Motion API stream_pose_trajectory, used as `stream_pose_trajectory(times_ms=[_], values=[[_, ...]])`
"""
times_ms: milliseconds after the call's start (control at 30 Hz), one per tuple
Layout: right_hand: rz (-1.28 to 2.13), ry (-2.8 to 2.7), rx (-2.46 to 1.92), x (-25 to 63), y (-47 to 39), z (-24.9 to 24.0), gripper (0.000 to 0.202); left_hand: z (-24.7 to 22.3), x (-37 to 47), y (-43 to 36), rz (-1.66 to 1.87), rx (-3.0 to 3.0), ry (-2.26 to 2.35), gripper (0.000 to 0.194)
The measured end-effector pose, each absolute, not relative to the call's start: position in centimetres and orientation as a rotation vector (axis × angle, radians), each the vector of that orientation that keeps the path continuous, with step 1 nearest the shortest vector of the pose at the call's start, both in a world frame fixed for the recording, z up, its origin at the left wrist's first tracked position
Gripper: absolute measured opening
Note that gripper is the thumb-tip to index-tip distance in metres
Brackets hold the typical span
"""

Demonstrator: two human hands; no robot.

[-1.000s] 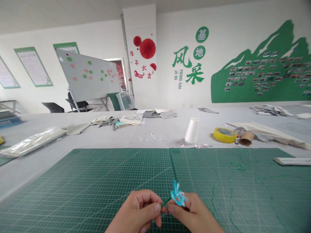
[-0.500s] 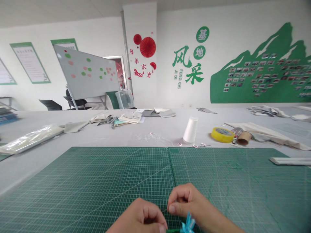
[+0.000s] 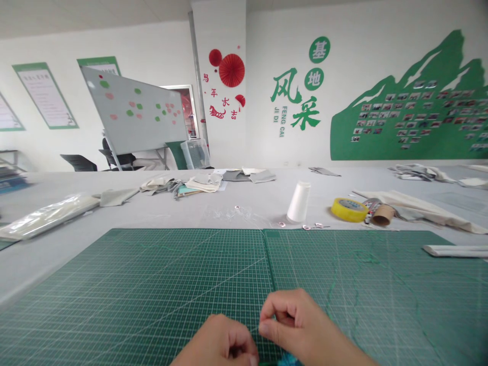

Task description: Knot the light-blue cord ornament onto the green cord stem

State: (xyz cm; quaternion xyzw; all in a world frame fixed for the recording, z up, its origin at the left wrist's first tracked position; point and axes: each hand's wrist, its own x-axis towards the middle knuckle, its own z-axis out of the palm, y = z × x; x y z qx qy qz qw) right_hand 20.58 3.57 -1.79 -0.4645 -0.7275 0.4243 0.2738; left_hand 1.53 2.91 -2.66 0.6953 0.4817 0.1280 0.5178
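Low in the head view, my left hand [image 3: 224, 341] is closed, its thumb and fingers pinched on the end of a green strand [image 3: 267, 363] at the bottom edge. Just right of it and slightly higher, my right hand [image 3: 292, 321] is closed in a pinch; whatever its fingertips hold is too small to make out. Below my right hand, a blue tuft [image 3: 288, 360] shows partly, cut off by the frame. Both hands are over the green cutting mats [image 3: 171, 284], near the seam between them.
Loose green thread [image 3: 356, 295] lies on the right mat. Beyond the mats stand a white thread cone [image 3: 299, 202], a yellow tape roll [image 3: 349, 209] and a cardboard tube [image 3: 383, 215]. A plastic-wrapped bundle [image 3: 49, 217] is at the left, cloth pieces [image 3: 206, 182] farther back.
The blue tuft has dropped lower and is now mostly out of frame. My left hand has shifted slightly down and left; my right hand stays pinched, moved slightly left.
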Motion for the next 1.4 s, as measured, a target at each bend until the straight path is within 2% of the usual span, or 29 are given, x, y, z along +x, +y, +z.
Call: stream_pose_trajectory(times_ms=[267, 433, 800, 1033, 1167, 1267, 1400], values=[[0.370, -2.234, -0.929, 20.7, 2.5, -1.6, 0.019, -1.9, 1.6, 3.4, 0.507, 1.596, 1.352, 0.018], [0.259, -2.277, -0.937, 20.5, 2.1, -2.2, 0.024, -1.6, 1.1, 3.4, 0.661, 1.494, 1.340, 0.022], [0.598, -2.155, -1.152, 20.3, 2.3, -2.8, 0.022, -1.4, 0.9, 3.5, 0.760, 1.184, 1.161, 0.032], [1.064, -1.853, -1.244, 20.2, 3.2, -3.3, 0.022, -1.7, 0.9, 3.3, 0.775, 1.136, 1.051, 0.032], [1.410, -1.685, -1.080, 20.4, 3.9, -3.6, 0.030, -1.3, 0.8, 3.3, 0.703, 1.141, 0.987, 0.035], [1.545, -1.617, -0.952, 20.5, 4.3, -3.7, 0.036, -1.3, 0.7, 3.3, 0.592, 1.163, 0.951, 0.036], [1.623, -1.611, -0.975, 21.0, 4.8, -4.0, 0.029, -1.5, 0.8, 3.1, 0.439, 1.263, 0.937, 0.030]])
